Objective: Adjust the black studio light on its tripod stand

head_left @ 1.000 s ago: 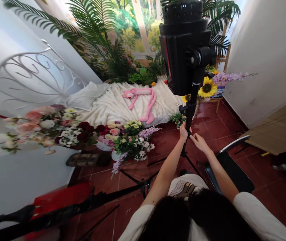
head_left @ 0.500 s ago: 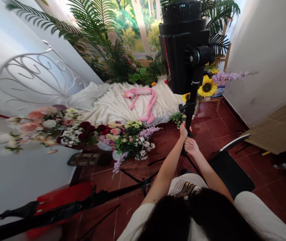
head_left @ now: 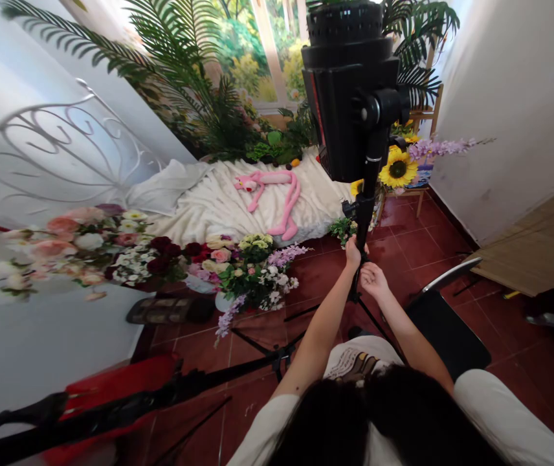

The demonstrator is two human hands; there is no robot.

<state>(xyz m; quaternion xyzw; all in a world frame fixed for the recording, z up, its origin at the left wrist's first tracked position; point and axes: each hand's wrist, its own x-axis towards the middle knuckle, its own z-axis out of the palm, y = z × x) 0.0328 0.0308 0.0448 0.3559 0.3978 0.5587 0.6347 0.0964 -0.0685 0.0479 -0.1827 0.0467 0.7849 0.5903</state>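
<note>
A black studio light (head_left: 349, 110) stands in front of me on a black light stand (head_left: 365, 217). My left hand (head_left: 353, 252) is closed around the stand's pole, below its upper clamp. Just lower and to the right, my right hand (head_left: 374, 280) has its fingers curled in beside the pole at a joint. Its fingertips are pressed together, and whatever they pinch there is too small to make out. The stand's legs spread on the floor below both hands.
Behind the stand, a pink plush toy (head_left: 284, 200) lies on a cream blanket (head_left: 199, 207). Artificial flowers (head_left: 252, 265) stand left of my arms. A second black stand (head_left: 126, 411) crosses the lower left. To the right are a black folding chair (head_left: 452, 336) and a wooden board (head_left: 539, 226).
My right hand has shifted slightly right and turned a little at the joint. My left hand stays on the pole. The whole view has drifted slightly.
</note>
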